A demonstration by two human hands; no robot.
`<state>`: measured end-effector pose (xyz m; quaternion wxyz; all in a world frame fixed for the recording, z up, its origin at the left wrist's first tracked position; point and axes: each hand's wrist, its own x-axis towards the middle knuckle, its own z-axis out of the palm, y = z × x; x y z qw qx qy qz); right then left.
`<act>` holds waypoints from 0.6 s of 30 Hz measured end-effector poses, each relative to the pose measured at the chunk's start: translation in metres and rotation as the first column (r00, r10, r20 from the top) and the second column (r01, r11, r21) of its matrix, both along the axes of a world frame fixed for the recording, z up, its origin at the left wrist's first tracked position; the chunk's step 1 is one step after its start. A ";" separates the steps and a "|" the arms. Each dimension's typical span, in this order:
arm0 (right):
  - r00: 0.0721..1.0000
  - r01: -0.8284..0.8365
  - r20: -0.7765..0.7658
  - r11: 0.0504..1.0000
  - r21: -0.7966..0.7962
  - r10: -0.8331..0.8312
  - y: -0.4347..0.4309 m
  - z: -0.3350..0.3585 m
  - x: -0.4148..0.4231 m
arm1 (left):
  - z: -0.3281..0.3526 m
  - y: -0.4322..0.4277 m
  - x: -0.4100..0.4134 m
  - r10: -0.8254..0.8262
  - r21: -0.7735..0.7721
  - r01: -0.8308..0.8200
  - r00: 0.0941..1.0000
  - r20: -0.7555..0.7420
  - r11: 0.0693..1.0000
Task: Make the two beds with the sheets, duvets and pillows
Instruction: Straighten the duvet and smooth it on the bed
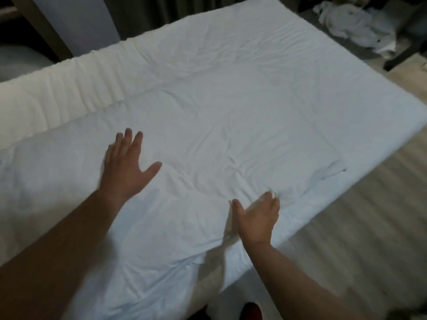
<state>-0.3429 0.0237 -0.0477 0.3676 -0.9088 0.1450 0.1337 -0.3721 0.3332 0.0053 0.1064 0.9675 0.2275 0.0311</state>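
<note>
Note the white duvet at centre. At 10 o'clock, you see a cream pad with ribbed striping. At 4 o'clock, the floor shows pale beige banding. At 1 o'clock, the linen heap is white.

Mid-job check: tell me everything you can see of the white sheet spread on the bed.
The white sheet is thin, soft-looking fabric, creased all over. It is spread flat over a cream ribbed pad that shows bare along the left. A corner near the right edge is folded over. The left hand rests flat on it, fingers spread. The right hand touches it nearer the edge, too blurred to tell any grip.
</note>
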 end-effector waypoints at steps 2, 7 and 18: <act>0.980 0.164 -0.125 0.984 0.066 -0.155 0.012 -0.011 0.007 | -0.005 0.012 0.043 -0.044 -0.008 0.044 0.999 -0.007 0.999; 0.861 0.478 -0.277 0.865 0.150 -0.428 0.048 -0.044 0.032 | -0.028 0.070 0.149 -0.082 -0.020 0.081 0.993 -0.085 0.997; 0.692 0.691 -0.237 0.721 -0.055 -0.682 0.061 -0.091 0.052 | -0.115 0.147 0.245 0.000 -0.380 -0.160 0.922 -0.388 0.911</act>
